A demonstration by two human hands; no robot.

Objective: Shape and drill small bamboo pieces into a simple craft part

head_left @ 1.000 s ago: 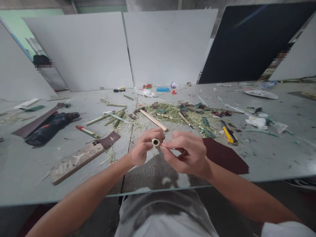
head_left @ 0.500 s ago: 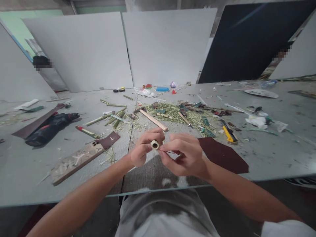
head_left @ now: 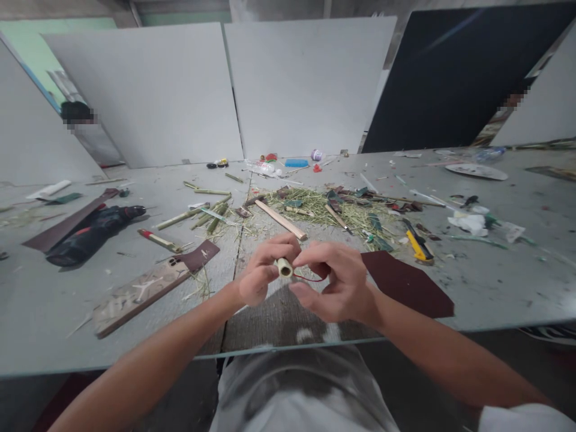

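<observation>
While L fingers (head_left: 279, 246) grip tube (head_left: 283, 264), shavings (head_left: 317, 219) clutter tbl (head_left: 495, 282) ahead.

Your gray table (head_left: 490, 288) has a dark line running from its near edge to the far side. On the left you have a black drill (head_left: 96, 234), and nearer to you lies a phone (head_left: 141, 300). A messy pile of thin green shavings (head_left: 306, 197) sits in the middle. To your right are a yellow knife (head_left: 418, 243) and a big dark red sheet (head_left: 409, 287). Far off, you see a blue thing (head_left: 296, 163).
</observation>
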